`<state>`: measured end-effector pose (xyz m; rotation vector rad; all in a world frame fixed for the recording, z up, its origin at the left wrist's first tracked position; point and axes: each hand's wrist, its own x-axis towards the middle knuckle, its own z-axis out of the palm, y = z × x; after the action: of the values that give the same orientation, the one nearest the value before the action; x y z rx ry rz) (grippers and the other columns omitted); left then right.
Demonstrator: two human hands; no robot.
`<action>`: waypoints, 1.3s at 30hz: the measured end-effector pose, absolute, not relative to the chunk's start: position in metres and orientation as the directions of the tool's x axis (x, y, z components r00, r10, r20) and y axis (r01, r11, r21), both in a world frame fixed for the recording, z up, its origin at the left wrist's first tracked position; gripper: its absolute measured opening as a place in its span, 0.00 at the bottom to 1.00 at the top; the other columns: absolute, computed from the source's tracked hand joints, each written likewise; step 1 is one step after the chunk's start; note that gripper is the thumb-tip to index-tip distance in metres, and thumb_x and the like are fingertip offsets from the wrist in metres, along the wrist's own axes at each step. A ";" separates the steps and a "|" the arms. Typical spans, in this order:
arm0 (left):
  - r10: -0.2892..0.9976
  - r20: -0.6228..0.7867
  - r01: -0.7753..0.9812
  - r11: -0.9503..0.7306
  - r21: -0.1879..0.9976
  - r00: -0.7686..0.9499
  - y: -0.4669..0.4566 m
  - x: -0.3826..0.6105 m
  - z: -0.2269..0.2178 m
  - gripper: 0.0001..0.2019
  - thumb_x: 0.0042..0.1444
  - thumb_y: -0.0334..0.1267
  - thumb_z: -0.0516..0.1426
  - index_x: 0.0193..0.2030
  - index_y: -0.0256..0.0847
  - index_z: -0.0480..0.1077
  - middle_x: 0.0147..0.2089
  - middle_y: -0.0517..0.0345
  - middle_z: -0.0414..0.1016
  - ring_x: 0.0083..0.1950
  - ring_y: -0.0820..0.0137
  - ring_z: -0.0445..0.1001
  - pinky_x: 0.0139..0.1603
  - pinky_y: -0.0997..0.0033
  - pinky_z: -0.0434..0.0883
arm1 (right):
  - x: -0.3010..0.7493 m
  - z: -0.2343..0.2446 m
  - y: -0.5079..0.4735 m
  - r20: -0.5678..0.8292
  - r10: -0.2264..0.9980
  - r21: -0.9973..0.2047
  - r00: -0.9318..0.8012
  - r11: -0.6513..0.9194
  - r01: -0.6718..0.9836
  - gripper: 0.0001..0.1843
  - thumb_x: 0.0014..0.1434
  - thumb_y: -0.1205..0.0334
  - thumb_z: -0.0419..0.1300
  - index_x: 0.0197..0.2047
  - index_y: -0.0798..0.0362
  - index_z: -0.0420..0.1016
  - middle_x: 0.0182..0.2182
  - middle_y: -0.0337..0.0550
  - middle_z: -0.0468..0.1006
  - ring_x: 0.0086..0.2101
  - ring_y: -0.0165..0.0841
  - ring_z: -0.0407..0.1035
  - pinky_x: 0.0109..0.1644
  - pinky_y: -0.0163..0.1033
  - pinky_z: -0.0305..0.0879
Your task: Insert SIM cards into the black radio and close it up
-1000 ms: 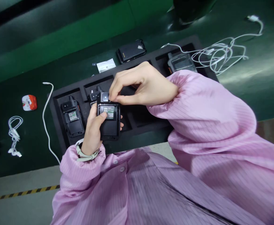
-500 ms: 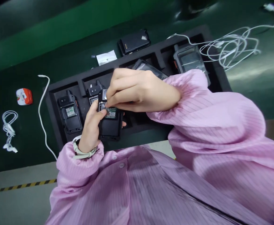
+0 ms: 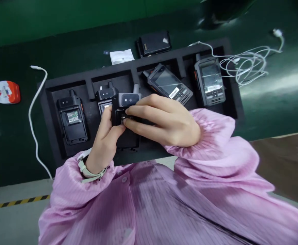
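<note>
Over tray (image 3: 69,79), R hand (image 3: 164,119) dropped lower, pinching into handset (image 3: 127,100) gripped by L hand (image 3: 105,143).

Counted, by kind:

- Five black handsets: one held handset (image 3: 127,100), four others (image 3: 72,117) lying in tray slots.
- One black foam tray (image 3: 234,92).
- One loose black battery pack (image 3: 154,42).
- One white paper slip (image 3: 121,56).
- One orange-and-white packet (image 3: 8,92).
- Three white cables (image 3: 36,112), one tangled.
- Two hands: left hand (image 3: 104,139), right hand (image 3: 169,119).
- One wristband (image 3: 90,172).

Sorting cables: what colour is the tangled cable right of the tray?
The tangled cable is white; the head view shows it best.
</note>
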<state>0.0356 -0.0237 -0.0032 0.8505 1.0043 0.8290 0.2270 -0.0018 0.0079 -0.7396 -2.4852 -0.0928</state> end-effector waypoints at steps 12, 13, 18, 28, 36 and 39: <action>0.915 -0.253 -0.159 0.314 0.936 0.315 -0.030 0.031 -0.004 0.16 0.62 0.31 0.54 0.56 0.42 0.70 0.60 0.57 0.76 0.68 0.60 0.68 0.68 0.65 0.63 | 0.210 0.016 -0.036 0.510 0.613 -0.017 -0.603 0.708 0.706 0.09 0.67 0.67 0.61 0.47 0.62 0.80 0.47 0.57 0.81 0.43 0.42 0.71 0.41 0.47 0.79; 0.912 -0.257 -0.186 0.327 0.927 0.319 -0.031 0.030 -0.005 0.16 0.62 0.31 0.54 0.56 0.42 0.70 0.60 0.57 0.76 0.68 0.59 0.68 0.68 0.64 0.64 | 0.208 0.015 -0.040 0.519 0.630 -0.033 -0.578 0.690 0.723 0.10 0.67 0.66 0.61 0.49 0.63 0.79 0.47 0.58 0.80 0.44 0.43 0.71 0.42 0.48 0.78; 0.879 -0.283 -0.308 0.411 0.858 0.384 -0.037 0.025 -0.010 0.19 0.63 0.35 0.53 0.59 0.44 0.70 0.61 0.57 0.76 0.69 0.57 0.68 0.69 0.61 0.64 | 0.192 0.010 -0.061 0.592 0.726 -0.162 -0.350 0.533 0.831 0.10 0.66 0.66 0.61 0.50 0.55 0.80 0.50 0.54 0.81 0.46 0.43 0.73 0.46 0.51 0.78; 0.859 -0.288 -0.294 0.431 0.853 0.423 -0.040 0.022 -0.014 0.17 0.63 0.38 0.54 0.58 0.46 0.72 0.60 0.57 0.76 0.70 0.54 0.66 0.68 0.60 0.66 | 0.174 -0.003 -0.080 0.593 0.785 -0.198 -0.180 0.359 0.912 0.09 0.66 0.67 0.60 0.46 0.55 0.81 0.50 0.57 0.78 0.48 0.44 0.70 0.50 0.50 0.75; 0.846 -0.288 -0.302 0.447 0.842 0.449 -0.040 0.021 -0.013 0.16 0.66 0.40 0.53 0.57 0.45 0.73 0.59 0.56 0.76 0.67 0.54 0.68 0.66 0.61 0.67 | 0.177 0.000 -0.078 0.626 0.753 -0.144 -0.204 0.368 0.918 0.09 0.64 0.68 0.61 0.44 0.52 0.82 0.48 0.54 0.77 0.46 0.43 0.71 0.46 0.48 0.76; 0.840 -0.288 -0.303 0.454 0.838 0.461 -0.040 0.021 -0.015 0.16 0.67 0.41 0.53 0.58 0.46 0.73 0.60 0.56 0.76 0.68 0.55 0.68 0.67 0.61 0.66 | 0.177 0.000 -0.078 0.619 0.754 -0.138 -0.220 0.380 0.915 0.09 0.64 0.67 0.61 0.44 0.50 0.82 0.49 0.52 0.76 0.46 0.42 0.70 0.47 0.47 0.76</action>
<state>0.0205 -0.0404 -0.0151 0.7989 0.7890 0.8033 0.1771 -0.0780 0.0004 -1.4296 -2.0329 -0.3407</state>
